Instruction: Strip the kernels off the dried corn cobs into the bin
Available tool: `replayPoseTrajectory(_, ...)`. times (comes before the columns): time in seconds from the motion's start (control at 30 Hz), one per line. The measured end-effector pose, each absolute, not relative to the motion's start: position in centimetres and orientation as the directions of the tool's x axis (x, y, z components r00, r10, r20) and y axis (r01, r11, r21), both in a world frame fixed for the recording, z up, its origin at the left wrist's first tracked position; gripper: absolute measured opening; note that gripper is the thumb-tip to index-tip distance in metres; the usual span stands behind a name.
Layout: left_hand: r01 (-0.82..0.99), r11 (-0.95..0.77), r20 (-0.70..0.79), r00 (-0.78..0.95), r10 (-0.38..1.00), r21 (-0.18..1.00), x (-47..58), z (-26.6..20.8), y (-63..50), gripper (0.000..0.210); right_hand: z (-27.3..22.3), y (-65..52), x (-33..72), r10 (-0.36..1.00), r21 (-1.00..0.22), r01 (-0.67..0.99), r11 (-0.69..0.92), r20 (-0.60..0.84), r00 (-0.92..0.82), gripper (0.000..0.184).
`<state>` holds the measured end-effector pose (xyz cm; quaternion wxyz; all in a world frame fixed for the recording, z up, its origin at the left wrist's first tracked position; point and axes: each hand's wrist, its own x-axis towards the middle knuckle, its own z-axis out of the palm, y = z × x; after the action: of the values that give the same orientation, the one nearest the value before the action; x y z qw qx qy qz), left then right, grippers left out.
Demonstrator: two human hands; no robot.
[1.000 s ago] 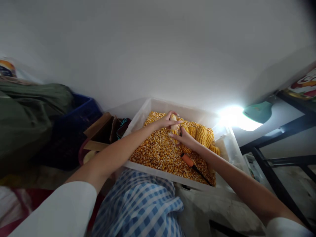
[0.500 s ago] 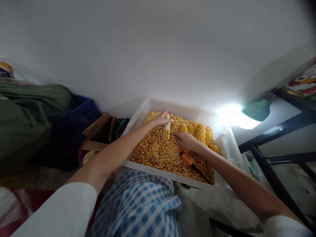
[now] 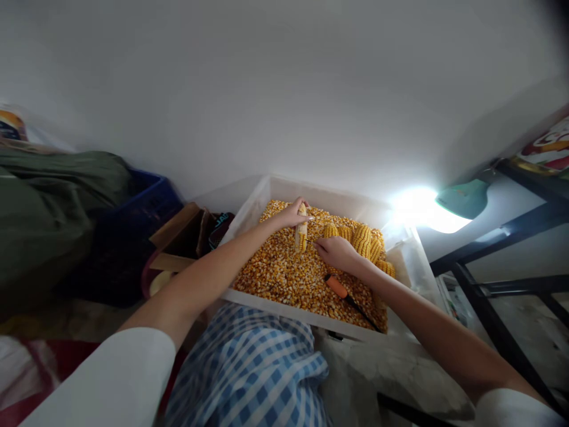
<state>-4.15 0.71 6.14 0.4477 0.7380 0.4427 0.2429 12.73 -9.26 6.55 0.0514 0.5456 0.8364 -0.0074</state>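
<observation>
My left hand (image 3: 294,213) is closed around the upper part of a corn cob (image 3: 301,231), holding it nearly upright above loose kernels (image 3: 284,267). Most of the cob's visible side is pale and bare, with a patch of yellow kernels near its lower end. In my right hand (image 3: 335,252), closed, is a thin dark pointed tool (image 3: 310,241), its tip at that patch. My fingers hide its handle. Several whole ears of corn (image 3: 362,240) lie beyond my right hand. Below it, an orange-handled tool with a dark shaft (image 3: 336,286) rests on the kernels.
A translucent plastic bin (image 3: 306,315) holds the corn against the wall. At its right a bright lamp (image 3: 460,204) hangs by a black metal rack (image 3: 475,308). An open cardboard box (image 3: 178,237) and a blue crate (image 3: 153,193) stand left. Blue checked cloth (image 3: 253,367) covers my lap.
Both hands stay almost in place, with the cob still in the left. The pointed tool has shifted very slightly to the right at the yellow patch.
</observation>
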Motion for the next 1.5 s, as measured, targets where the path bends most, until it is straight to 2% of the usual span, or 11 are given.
replayPoseTrajectory(0.37,0.460,-0.194,-0.057,0.477,0.877,0.867,-4.1,5.9,0.8,0.044,6.8,-9.5,12.6,0.907,0.092,0.904,0.418,-0.090,-0.411,0.041)
replayPoseTrajectory(0.77,0.543,-0.458,0.153,0.513,0.845,0.704,-3.3,5.7,0.6,0.039,6.4,-9.9,11.7,0.921,0.086,0.923,0.376,-0.144,-0.362,0.033)
replayPoseTrajectory(1.0,0.561,-0.450,0.139,0.509,0.850,0.694,-3.2,5.7,0.5,0.038,5.9,-9.7,10.9,0.931,0.098,0.932,0.348,-0.149,-0.332,0.032)
replayPoseTrajectory(1.27,0.479,-0.507,0.132,0.620,0.773,0.717,-3.4,6.2,-0.1,0.036,6.3,-8.6,12.4,0.851,0.002,0.865,0.501,-0.181,-0.493,0.034)
replayPoseTrajectory(1.5,0.381,-0.460,0.060,0.714,0.697,0.802,-3.2,6.2,-0.5,0.036,7.2,-7.9,13.7,0.751,-0.180,0.773,0.608,-0.184,-0.634,0.028)
